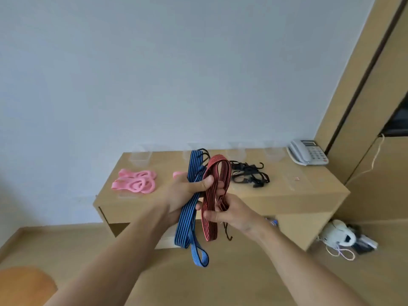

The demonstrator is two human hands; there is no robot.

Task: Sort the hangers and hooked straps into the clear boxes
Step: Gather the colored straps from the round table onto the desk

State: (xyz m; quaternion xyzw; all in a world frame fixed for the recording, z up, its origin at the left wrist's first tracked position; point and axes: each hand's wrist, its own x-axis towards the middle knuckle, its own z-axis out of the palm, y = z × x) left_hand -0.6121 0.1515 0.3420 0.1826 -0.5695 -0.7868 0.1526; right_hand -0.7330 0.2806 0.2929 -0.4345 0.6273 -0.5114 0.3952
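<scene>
Pale wall behind; a wooden desk (298,191) carried clear boxes (140,157) along its back edge, pink hangers (134,181) at left and black hooked straps (249,175) at right. Both hands were raised on the near side of the desk. The left hand (187,195) had its grip clamped on the blue strap (189,217), thumb across it. The right hand (229,210) had its grip curled round the red strap (217,171), just beside. Both folded straps ran near upright, loops hanging below the hands. Blue's dark hooks pointed up toward the boxes; a dark hook of red's dangled underneath. Judgement: the boxes lay beyond both grips, and the left hand was nearer the left-side boxes.
</scene>
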